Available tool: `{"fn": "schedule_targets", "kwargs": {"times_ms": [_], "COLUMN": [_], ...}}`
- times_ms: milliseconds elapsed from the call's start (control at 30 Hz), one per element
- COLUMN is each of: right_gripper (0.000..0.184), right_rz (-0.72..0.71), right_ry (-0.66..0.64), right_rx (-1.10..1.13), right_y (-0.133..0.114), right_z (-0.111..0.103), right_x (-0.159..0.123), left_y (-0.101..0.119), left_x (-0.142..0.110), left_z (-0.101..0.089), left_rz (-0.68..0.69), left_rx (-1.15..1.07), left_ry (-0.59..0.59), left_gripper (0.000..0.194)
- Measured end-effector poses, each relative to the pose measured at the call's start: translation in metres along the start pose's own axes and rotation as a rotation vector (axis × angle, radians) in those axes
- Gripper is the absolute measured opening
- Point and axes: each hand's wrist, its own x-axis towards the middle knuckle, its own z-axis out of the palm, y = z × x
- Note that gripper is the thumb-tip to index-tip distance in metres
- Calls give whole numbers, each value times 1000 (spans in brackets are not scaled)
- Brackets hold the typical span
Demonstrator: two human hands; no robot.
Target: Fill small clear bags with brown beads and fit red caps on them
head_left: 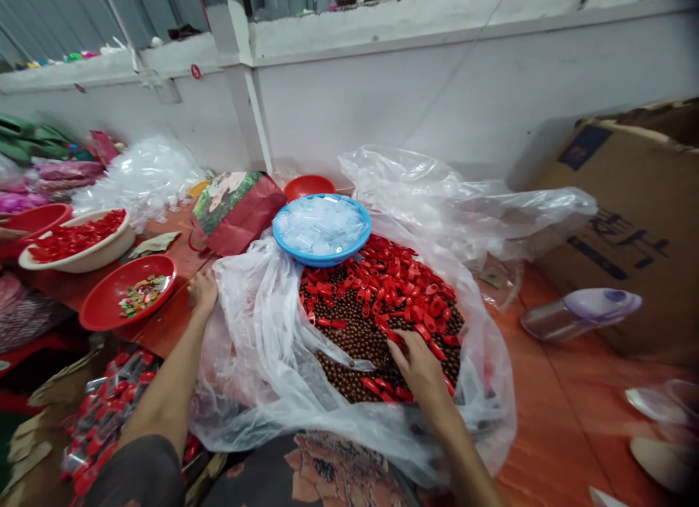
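Observation:
A wide clear plastic bag (256, 332) lies opened out before me, full of small brown balls (349, 328) with many glossy red plastic pieces (420, 288) spread over them. Each red piece is elongated, and some show a ring-like end. Over this heap, my right hand (420, 368) has its thumb and fingers closed about one red piece at the fingertips. Farther left, my left hand (204, 290) is by the bag's left edge, near a red bowl (98, 303) of small colourful pieces. It is blurred, and its finger positions are unclear.
A blue basin (322, 256) of clear plastic pieces rests at the heap's back edge. A red paper bag (240, 230) and a cream basin (81, 256) of red pieces stand left. Right are a tumbler (579, 310) and cardboard box (617, 208). Red-capped containers (109, 405) lie below left.

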Motion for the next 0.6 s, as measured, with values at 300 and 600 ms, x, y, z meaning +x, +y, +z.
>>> {"fn": "schedule_targets", "kwargs": {"times_ms": [300, 600], "right_gripper": [55, 40], "right_rz": [598, 713], "right_ry": [16, 94], "right_rx": [910, 1089], "right_y": [-31, -42], "right_z": [6, -17], "right_x": [-17, -48], "left_y": [176, 242], "left_x": [-7, -43], "left_z": [11, 31], "left_rz": [937, 1003], "left_rx": [-44, 225], "left_ry": [-200, -500], "left_gripper": [27, 35]}}
